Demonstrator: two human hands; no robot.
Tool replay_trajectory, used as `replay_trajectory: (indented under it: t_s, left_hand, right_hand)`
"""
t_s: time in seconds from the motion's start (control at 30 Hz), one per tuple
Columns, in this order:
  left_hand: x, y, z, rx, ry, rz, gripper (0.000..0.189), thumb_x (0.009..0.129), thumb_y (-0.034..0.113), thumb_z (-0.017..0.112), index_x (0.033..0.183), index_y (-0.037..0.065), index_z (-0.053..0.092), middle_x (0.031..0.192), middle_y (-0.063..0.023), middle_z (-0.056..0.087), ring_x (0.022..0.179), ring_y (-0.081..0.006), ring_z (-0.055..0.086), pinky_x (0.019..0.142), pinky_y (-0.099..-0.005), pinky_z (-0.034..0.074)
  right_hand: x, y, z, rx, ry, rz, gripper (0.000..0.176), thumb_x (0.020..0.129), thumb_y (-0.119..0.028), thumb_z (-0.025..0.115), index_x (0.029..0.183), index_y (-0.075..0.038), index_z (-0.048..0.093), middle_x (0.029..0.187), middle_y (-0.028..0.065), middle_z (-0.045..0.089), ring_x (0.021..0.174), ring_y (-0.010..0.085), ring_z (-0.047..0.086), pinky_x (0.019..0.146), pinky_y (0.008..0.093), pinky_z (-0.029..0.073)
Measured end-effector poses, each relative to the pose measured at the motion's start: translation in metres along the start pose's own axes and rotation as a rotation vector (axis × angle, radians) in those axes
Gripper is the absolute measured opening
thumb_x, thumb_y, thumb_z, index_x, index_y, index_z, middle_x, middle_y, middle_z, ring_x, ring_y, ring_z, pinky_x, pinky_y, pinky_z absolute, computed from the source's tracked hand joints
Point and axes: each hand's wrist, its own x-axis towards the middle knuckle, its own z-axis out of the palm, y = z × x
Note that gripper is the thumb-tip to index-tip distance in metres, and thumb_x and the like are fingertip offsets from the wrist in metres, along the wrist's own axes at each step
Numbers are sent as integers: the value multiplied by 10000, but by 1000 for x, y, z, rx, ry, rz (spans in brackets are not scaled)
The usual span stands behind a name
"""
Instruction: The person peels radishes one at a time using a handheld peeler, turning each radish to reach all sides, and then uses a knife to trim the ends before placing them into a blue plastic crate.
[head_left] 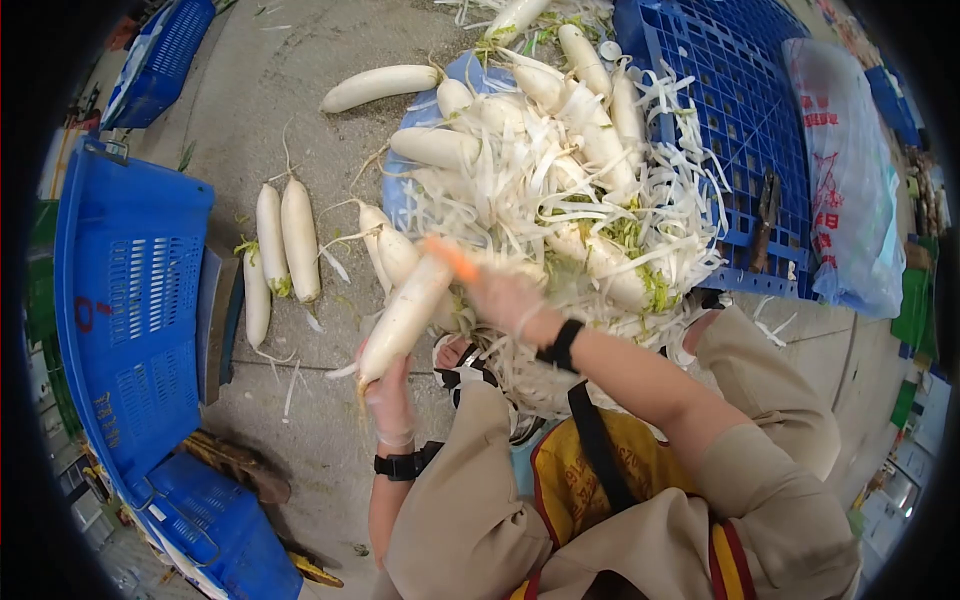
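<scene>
A white daikon (405,315) is held at its lower end in my left hand (388,392), tilted with its upper end to the right. My right hand (505,297), blurred by motion, is closed around an orange peeler (450,258) at the daikon's upper end. Both hands seem to wear thin clear gloves. Just beyond them lies a heap of white peel strips (510,190), with several whole daikons (435,147) in and around it. The peeler's blade is too smeared to make out.
At the left stand a tall blue plastic basket (130,290) and a lower blue crate (225,525). Three daikons (298,240) lie on the concrete floor nearby. On the right, a blue slatted crate (735,130) carries a dark-handled tool (766,222), beside a plastic bag (850,190).
</scene>
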Motion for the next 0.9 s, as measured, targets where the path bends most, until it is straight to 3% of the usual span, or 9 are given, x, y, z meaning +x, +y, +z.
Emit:
replay_trajectory:
  t_s: [0.1, 0.27, 0.33, 0.47, 0.53, 0.6, 0.67, 0.77, 0.9]
  left_hand:
    - [5, -1, -6, -104, 21, -85, 384, 883, 35, 523, 1253, 3, 428, 1198, -95, 504, 1096, -188, 511, 934, -342, 450]
    - [5, 4, -1, -88, 24, -122, 338, 904, 60, 514, 1219, -50, 457, 1222, -105, 503, 1115, -199, 514, 937, -344, 467]
    - [0, 1, -2, -84, 32, -108, 336, 909, 82, 521, 1205, -72, 473, 1232, -109, 505, 1115, -210, 520, 943, -342, 471]
    - [2, -9, -12, -71, 12, -99, 347, 913, 93, 520, 1216, -67, 469, 1239, -110, 504, 1105, -211, 528, 937, -333, 474]
    - [6, -16, -15, 423, -119, 189, 355, 919, 111, 523, 1224, -64, 470, 1235, -118, 508, 1103, -213, 534, 932, -327, 477]
    - [4, -9, -7, 147, -33, 23, 364, 923, 121, 523, 1229, -66, 464, 1234, -126, 512, 1107, -220, 536, 937, -332, 473]
    - [8, -3, -3, -119, 49, -123, 373, 927, 132, 523, 1235, -67, 458, 1233, -134, 515, 1110, -226, 538, 942, -338, 469]
    - [4, 1, -2, -142, 37, -151, 394, 935, 156, 515, 1251, -70, 443, 1232, -151, 521, 1117, -245, 543, 955, -355, 459]
    - [10, 13, 3, -181, 9, -171, 419, 939, 180, 514, 1273, -56, 425, 1239, -158, 522, 1116, -263, 548, 955, -365, 453]
  right_hand:
    - [22, 52, 9, -199, -327, 321, 184, 889, -230, 471, 996, -102, 549, 748, 134, 651, 636, 289, 652, 554, 426, 518]
    - [5, -42, -24, 27, -270, 105, 210, 872, -205, 475, 1017, -76, 556, 828, 137, 663, 644, 277, 658, 581, 430, 524]
    - [-1, -43, -3, -58, -61, -51, 218, 872, -197, 470, 1017, -61, 560, 778, 133, 660, 646, 277, 659, 552, 436, 520]
    - [21, 47, 24, -258, -374, 262, 371, 848, -187, 543, 1173, -20, 476, 870, 156, 637, 789, 294, 664, 603, 423, 526]
    - [26, 33, 4, -165, -235, 433, 233, 909, -255, 444, 960, -57, 555, 778, 135, 665, 674, 296, 661, 589, 421, 530]
    - [11, -19, -9, -39, -232, 365, 205, 862, -171, 507, 982, -5, 531, 833, 175, 650, 680, 286, 662, 576, 419, 517]
    - [0, -44, 0, 101, -275, 36, 192, 863, -160, 506, 972, -5, 541, 835, 160, 642, 676, 293, 658, 589, 419, 517]
    - [19, -5, 18, -178, -240, 223, 221, 860, -184, 519, 988, -6, 551, 831, 133, 632, 700, 293, 656, 619, 412, 521]
    - [30, 22, -6, -126, -265, 325, 347, 915, -302, 451, 1056, 10, 509, 849, 204, 647, 775, 325, 650, 643, 408, 522]
